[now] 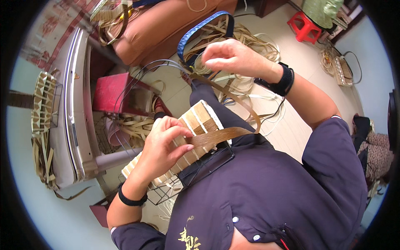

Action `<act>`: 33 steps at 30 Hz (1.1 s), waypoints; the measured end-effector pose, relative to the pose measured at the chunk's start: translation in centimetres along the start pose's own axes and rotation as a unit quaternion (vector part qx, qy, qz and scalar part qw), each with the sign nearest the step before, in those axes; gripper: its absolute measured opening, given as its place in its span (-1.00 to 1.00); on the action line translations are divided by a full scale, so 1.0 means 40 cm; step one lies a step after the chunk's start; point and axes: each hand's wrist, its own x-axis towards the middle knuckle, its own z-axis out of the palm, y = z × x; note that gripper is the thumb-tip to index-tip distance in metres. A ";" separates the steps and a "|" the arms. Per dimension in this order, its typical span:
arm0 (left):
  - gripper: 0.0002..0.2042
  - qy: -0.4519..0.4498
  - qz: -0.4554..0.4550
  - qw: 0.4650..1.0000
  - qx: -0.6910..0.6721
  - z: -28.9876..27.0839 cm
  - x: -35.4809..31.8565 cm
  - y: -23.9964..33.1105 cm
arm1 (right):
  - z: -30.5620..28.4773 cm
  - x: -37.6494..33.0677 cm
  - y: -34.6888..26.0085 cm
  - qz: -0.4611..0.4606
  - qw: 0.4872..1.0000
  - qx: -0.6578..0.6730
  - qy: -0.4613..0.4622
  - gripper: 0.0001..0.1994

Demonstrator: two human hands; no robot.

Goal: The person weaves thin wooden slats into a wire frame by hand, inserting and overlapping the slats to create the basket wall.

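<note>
Across my lap lies a wire-framed basket, its side woven with tan strips and white cord; part of its black wire frame is bare. My left hand rests against the woven side, thumb and fingers pinching a flat brown strip. From there the strip bends in a loop to the right and runs away toward the far side. Raised beyond the basket, my right hand has its fingers curled in; whatever they may hold is hidden. A black band circles each wrist.
Loose strips lie heaped on the floor ahead, beside a blue band. A pink-red box stands left, near a grey metal cabinet. A brown padded seat is at the back, a red stool at far right.
</note>
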 end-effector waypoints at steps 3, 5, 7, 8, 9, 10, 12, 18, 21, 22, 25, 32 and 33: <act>-0.68 -0.004 -0.001 1.000 -0.002 0.000 0.007 0.011 | -0.075 -0.104 0.249 0.157 0.976 -0.134 0.067 -0.66; -0.70 0.001 -0.014 1.000 -0.003 0.000 0.008 0.014 | -0.052 -0.206 0.417 0.300 0.943 -0.140 0.023 -0.43; -0.70 -0.004 -0.024 1.000 -0.002 -0.004 0.003 0.015 | 0.005 -0.263 0.459 0.404 0.905 -0.106 -0.082 -0.11; -0.70 -0.012 -0.026 1.000 -0.004 -0.005 0.010 0.023 | 0.060 -0.321 0.566 0.435 0.898 -0.044 -0.049 0.05; -0.72 -0.013 -0.034 0.999 -0.018 -0.005 0.008 0.020 | 0.101 -0.341 0.615 0.421 0.905 -0.007 -0.058 0.11; -0.72 -0.009 -0.044 0.999 -0.016 -0.002 -0.002 0.011 | 0.125 -0.318 0.549 0.526 0.845 0.010 -0.091 0.16; -0.72 -0.016 -0.059 0.998 -0.026 -0.007 0.004 0.017 | 0.195 -0.375 0.668 0.605 0.776 0.166 -0.065 -0.06; -0.73 -0.024 -0.044 0.999 -0.009 -0.014 0.009 0.019 | 0.330 -0.415 0.901 0.639 0.754 0.148 -0.040 -0.27; -0.74 -0.022 -0.023 0.999 -0.027 -0.020 0.014 0.025 | 0.368 -0.523 1.044 0.668 0.723 0.174 0.038 -0.61; -0.74 -0.025 -0.014 0.999 -0.046 -0.022 0.013 0.016 | 0.376 -0.577 1.107 0.673 0.700 0.224 0.081 -0.73; -0.77 -0.039 -0.019 0.998 -0.044 -0.022 0.006 0.000 | 0.280 -0.655 1.141 0.634 0.610 0.433 0.196 -0.95; -0.81 -0.025 -0.005 0.999 -0.043 -0.020 -0.003 0.006 | -0.332 -0.794 0.994 0.193 0.650 0.431 0.595 -0.77; -0.81 -0.023 -0.037 0.998 -0.033 -0.023 -0.019 0.017 | -0.423 -0.754 0.938 0.220 0.723 0.426 0.498 -0.83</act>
